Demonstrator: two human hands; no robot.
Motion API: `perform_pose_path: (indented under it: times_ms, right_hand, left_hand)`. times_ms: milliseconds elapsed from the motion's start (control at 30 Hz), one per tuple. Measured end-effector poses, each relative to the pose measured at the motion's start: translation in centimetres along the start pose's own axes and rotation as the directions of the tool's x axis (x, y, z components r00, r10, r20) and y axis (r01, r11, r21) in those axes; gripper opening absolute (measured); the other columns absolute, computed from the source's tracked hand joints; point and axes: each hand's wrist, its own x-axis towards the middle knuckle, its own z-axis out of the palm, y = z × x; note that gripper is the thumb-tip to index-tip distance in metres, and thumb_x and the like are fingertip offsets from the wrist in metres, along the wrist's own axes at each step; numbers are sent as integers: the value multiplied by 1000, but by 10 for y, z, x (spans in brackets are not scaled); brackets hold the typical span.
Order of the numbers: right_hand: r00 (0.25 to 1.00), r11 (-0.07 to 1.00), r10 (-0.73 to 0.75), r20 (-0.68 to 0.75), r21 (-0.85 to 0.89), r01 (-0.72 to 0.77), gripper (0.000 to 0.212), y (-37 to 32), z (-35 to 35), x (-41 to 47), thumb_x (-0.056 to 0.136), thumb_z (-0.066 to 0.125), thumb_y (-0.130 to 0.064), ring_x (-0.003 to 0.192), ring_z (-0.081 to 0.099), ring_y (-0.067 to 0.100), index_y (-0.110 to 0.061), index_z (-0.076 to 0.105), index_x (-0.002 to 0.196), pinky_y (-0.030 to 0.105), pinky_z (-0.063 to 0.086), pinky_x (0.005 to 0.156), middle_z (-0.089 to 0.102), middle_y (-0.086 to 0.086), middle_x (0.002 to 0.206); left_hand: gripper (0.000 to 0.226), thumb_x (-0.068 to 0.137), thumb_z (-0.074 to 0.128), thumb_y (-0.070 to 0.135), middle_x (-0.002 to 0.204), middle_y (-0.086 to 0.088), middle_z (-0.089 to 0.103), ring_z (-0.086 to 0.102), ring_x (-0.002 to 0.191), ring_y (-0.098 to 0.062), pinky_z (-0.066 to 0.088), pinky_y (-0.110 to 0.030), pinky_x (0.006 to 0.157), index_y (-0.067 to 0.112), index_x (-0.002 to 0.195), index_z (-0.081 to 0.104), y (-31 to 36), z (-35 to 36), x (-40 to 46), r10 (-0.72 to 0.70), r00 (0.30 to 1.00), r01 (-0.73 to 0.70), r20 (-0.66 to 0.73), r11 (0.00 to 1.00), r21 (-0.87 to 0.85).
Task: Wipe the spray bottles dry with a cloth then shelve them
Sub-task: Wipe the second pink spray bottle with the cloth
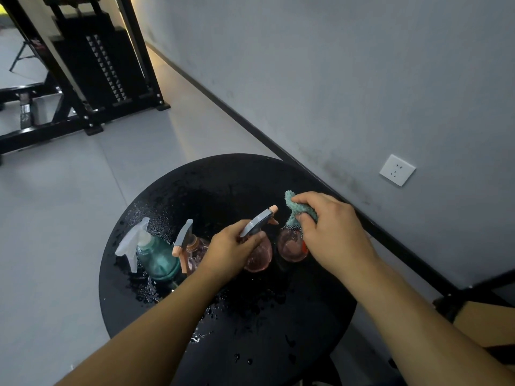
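Several spray bottles stand on a wet round black table (228,179). My left hand (231,250) grips the neck of a pink bottle (260,256) with a grey and peach trigger head. My right hand (331,232) holds a teal cloth (296,208) bunched over the top of another pink bottle (291,246), hiding its head. A green bottle (157,259) with a white trigger stands at the left, and beside it a third pink bottle (195,250) with a grey trigger.
Water drops cover the table's left and front parts. A grey wall with a white socket (397,169) runs along the right. Black gym equipment (92,65) stands on the floor at the back left. A wooden edge (485,321) shows at the lower right.
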Motion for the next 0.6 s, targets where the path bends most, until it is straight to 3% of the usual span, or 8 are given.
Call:
perform_pose_path:
  times_ms: [133, 233, 300, 367, 467, 533, 600]
  right_hand:
    - [1000, 1000, 2, -12, -5, -2, 31, 0, -3, 0, 96, 61, -14, 100, 61, 6, -30, 64, 122, 20, 52, 83, 63, -11, 122]
    - [1000, 1000, -5, -16, -1, 5, 31, -1, -4, 0, 96, 61, -14, 100, 58, 2, -30, 64, 123, 8, 44, 78, 63, -11, 123]
    - [1000, 1000, -12, -20, 19, 12, 32, -4, -5, -1, 96, 62, -13, 99, 58, 1, -29, 65, 123, 3, 41, 76, 63, -12, 122]
    - [999, 999, -31, -29, 41, 32, 32, -10, -4, -2, 95, 62, -13, 100, 60, 2, -28, 66, 123, 1, 40, 75, 64, -13, 120]
    - [996, 996, -81, -22, 48, 82, 32, -23, 0, -5, 96, 60, -13, 103, 60, 2, -27, 66, 125, -3, 38, 77, 64, -13, 123]
    - [993, 991, -118, -14, 61, 119, 32, -32, 4, -6, 97, 59, -12, 103, 60, 2, -26, 65, 125, 0, 41, 81, 63, -14, 123]
    - [988, 985, -155, -23, 72, 157, 32, -39, 7, -6, 97, 58, -11, 104, 61, 5, -25, 65, 125, 15, 51, 88, 64, -13, 122]
  left_hand:
    - [7, 100, 70, 41, 88, 8, 76, 71, 81, 0, 50, -18, 67, 41, 107, 72, 13, -5, -2, -15, 998, 13, -55, 999, -44]
    - [10, 100, 69, 45, 87, 3, 75, 68, 73, -1, 58, -34, 73, 37, 106, 73, 25, -19, -2, -12, 993, 0, -115, 994, -108]
    - [12, 100, 68, 48, 95, -1, 76, 75, 88, -15, 64, -46, 87, 39, 106, 73, 37, -29, -6, -22, 993, -3, -115, 976, -217]
    - [9, 100, 69, 45, 104, -6, 77, 76, 101, -31, 64, -53, 91, 40, 105, 74, 49, -41, -13, -47, 992, 2, -116, 932, -363]
    - [13, 100, 68, 45, 110, -3, 80, 79, 104, -27, 65, -52, 90, 37, 108, 74, 62, -54, -23, -94, 991, 35, -93, 865, -500]
    - [21, 101, 66, 46, 112, -2, 80, 79, 104, -28, 64, -53, 90, 32, 115, 71, 65, -61, -29, -113, 990, 51, -84, 845, -532]
    - [25, 102, 65, 45, 112, -2, 80, 79, 103, -29, 65, -49, 86, 26, 119, 69, 68, -65, -35, -120, 989, 54, -87, 837, -545]
